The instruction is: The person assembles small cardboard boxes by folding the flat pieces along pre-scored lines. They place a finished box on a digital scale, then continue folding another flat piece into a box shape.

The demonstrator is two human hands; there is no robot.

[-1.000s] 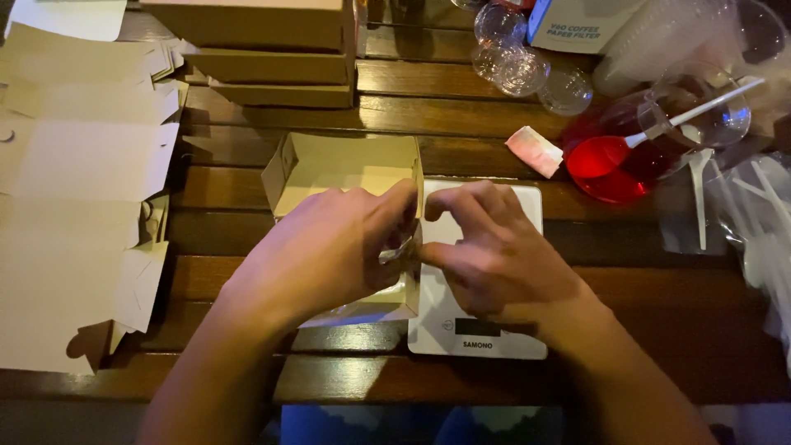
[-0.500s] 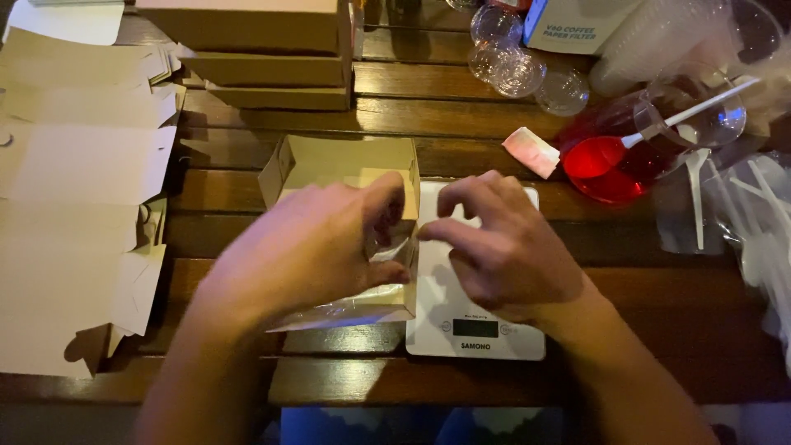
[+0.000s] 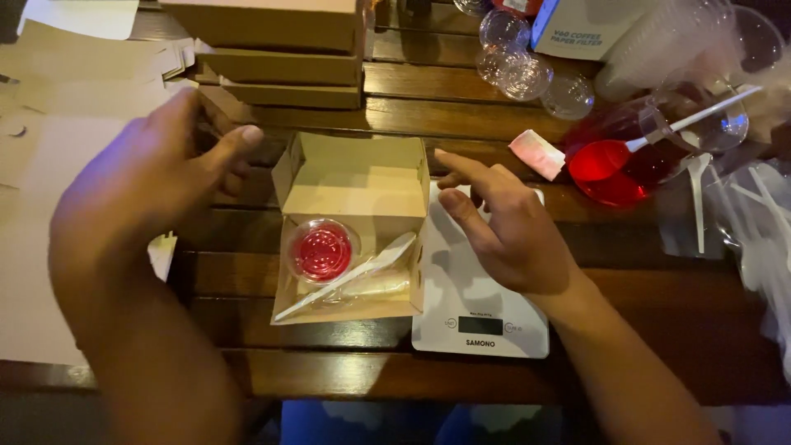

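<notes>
Cardboard box [image 3: 354, 177] sits open on the wooden table [image 3: 412, 115], a red-filled cup [image 3: 321, 250] inside. My left hand [image 3: 140, 189] hovers beside it, loosely spread and empty; my right hand [image 3: 511, 231] rests open-fingered over the white scale [image 3: 478, 317].

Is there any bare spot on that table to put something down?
Bare wood shows along the near edge, below the open box and left of the scale, and in the strip between the box and the stacked boxes. The right side is crowded with a red-filled cup, clear lids and plastic bags; flat cardboard covers the left.
</notes>
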